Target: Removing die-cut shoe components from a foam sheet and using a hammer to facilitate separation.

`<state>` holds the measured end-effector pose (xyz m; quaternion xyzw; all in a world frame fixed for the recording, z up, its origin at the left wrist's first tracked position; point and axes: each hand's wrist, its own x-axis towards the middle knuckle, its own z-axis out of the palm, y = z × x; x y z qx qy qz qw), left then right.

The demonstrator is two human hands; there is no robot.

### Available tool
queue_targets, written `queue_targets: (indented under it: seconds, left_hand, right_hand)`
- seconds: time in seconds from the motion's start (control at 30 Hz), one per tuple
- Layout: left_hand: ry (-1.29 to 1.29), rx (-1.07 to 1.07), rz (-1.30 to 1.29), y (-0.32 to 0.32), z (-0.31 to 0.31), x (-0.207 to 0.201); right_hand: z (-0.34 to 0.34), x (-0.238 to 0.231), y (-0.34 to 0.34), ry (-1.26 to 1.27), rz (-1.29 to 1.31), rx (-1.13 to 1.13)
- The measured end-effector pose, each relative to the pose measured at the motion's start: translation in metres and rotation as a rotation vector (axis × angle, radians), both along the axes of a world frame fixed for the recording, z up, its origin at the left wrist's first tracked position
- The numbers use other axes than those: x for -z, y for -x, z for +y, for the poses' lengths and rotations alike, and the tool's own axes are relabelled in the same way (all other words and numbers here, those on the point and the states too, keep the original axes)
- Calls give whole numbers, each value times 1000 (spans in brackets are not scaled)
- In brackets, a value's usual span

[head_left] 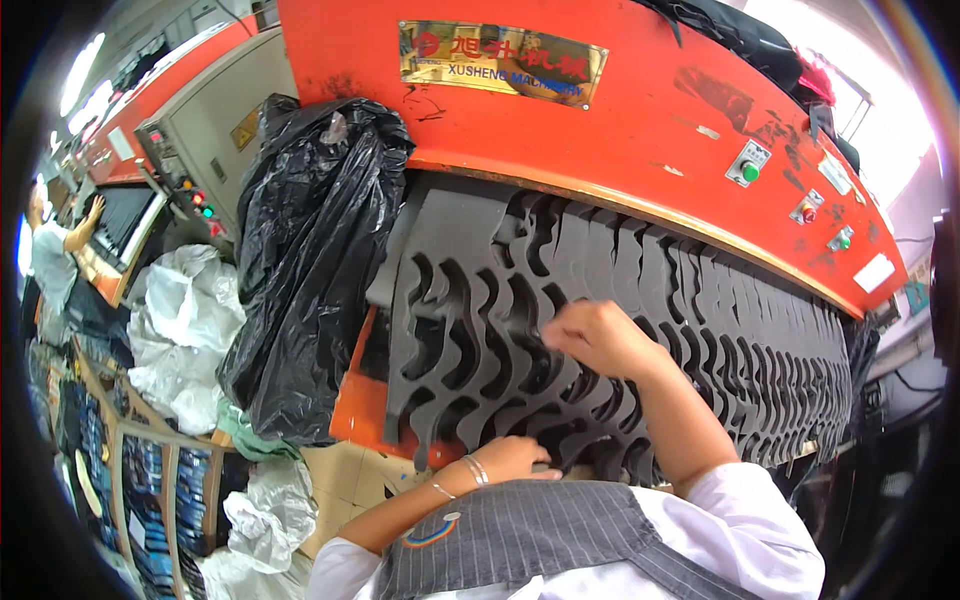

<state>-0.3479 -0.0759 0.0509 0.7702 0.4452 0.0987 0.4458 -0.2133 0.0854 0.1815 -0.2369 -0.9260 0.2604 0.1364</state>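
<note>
A wide dark grey foam sheet (445, 215) lies in front of me, cut through with rows of curved slots. Over its left middle part, my right hand (598, 338) is closed with the fingers curled down; what they hold, if anything, is too blurred to make out. My left hand (508, 461) rests low at the sheet's near edge, beside the curved black shapes there. Its fingers bend inward and look closed, and whatever is in them is hidden. A thin bangle sits on the left wrist.
A large red machine (640, 110) with push buttons rises behind the sheet. Left of it hangs a black plastic bag (310, 270). Clear plastic bags (185, 330) and a rack of stacked dark pieces (190, 500) stand farther left. Another person (55, 255) works at a machine, far left.
</note>
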Motion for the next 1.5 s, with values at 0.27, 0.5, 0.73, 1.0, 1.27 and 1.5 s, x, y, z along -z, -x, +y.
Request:
queue_targets:
  seconds: [0.27,0.5,0.73,1.0,1.27,1.5]
  left_hand:
    - [-235,-300,-343,127,124,-99]
    - [-794,-597,226,167,230,-28]
    - [-925,-585,261,164,238,-17]
    - [-943,-617,218,160,227,-5]
    - [-1058,-669,217,164,233,-12]
    - [-635,-692,250,140,286,-53]
  right_hand:
    - [111,65,112,-158,-248,447]
    - [112,61,126,-226,-435,263]
    - [113,73,136,-394,-524,347]
    - [116,67,126,-260,-363,339]
    - [159,-118,52,375,428,499]
    - [53,-67,-25,-33,835,364]
